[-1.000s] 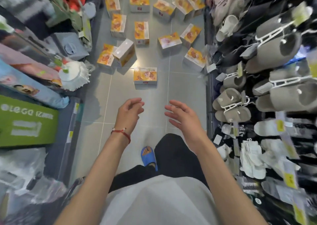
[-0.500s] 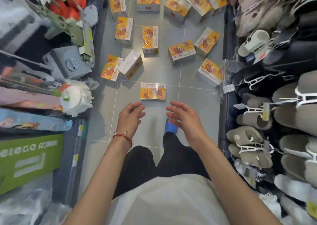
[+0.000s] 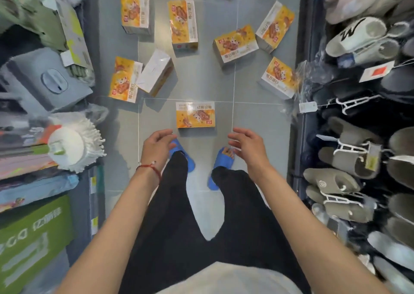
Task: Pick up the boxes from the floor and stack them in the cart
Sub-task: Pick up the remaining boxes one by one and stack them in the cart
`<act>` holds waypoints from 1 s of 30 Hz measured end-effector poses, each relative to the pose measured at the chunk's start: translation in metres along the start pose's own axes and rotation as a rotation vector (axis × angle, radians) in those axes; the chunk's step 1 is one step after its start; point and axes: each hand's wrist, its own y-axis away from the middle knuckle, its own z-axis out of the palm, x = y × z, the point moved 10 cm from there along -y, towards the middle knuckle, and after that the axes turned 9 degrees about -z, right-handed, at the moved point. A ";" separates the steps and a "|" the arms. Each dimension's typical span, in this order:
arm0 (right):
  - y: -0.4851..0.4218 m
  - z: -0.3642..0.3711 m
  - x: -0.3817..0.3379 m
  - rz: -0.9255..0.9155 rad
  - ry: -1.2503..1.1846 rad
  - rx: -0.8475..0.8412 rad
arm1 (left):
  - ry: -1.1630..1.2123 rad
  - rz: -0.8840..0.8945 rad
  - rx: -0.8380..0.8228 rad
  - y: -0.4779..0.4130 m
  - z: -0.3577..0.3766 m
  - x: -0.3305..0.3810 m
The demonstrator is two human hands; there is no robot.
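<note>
- Nearest box (image 3: 195, 114) lies flat on the grey tiled floor (image 3: 257, 119), printed orange face up; its long axis runs left to right across the view; it sits just ahead of the person's blue slippers (image 3: 190, 163)
- Left hand (image 3: 156, 146) and right hand (image 3: 245, 144) hang apart, one near each near corner of that box; fingers loosely spread, holding nothing, not touching the box
- Further boxes lie scattered beyond; two (image 3: 135, 7) (image 3: 183, 23) point lengthwise away from the person; three on the right (image 3: 235, 44) (image 3: 274, 26) (image 3: 279, 77) lie skewed
- On the left an orange box (image 3: 125, 79) lies lengthwise away; a box with its plain white side up (image 3: 155, 73) lies at an angle against it
- Right-hand rack (image 3: 301, 137) holds grey slippers (image 3: 349, 157) on white hangers; left-hand shelving holds a white mop head (image 3: 74, 143) and a green carton (image 3: 33, 237)
</note>
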 end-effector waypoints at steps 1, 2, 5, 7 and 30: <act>-0.018 0.006 0.009 0.019 0.004 0.009 | -0.022 -0.012 0.011 -0.022 0.000 0.002; -0.035 0.012 0.018 0.038 0.017 0.013 | -0.037 -0.028 0.025 -0.043 0.001 0.001; -0.088 0.024 0.046 0.059 0.054 0.046 | -0.048 -0.103 0.034 -0.109 0.012 -0.012; -0.125 0.034 0.071 0.065 0.087 0.068 | -0.054 -0.169 0.036 -0.154 0.023 -0.030; -0.500 0.100 0.320 0.042 0.470 -0.068 | -0.252 -0.087 0.017 -0.563 0.115 -0.134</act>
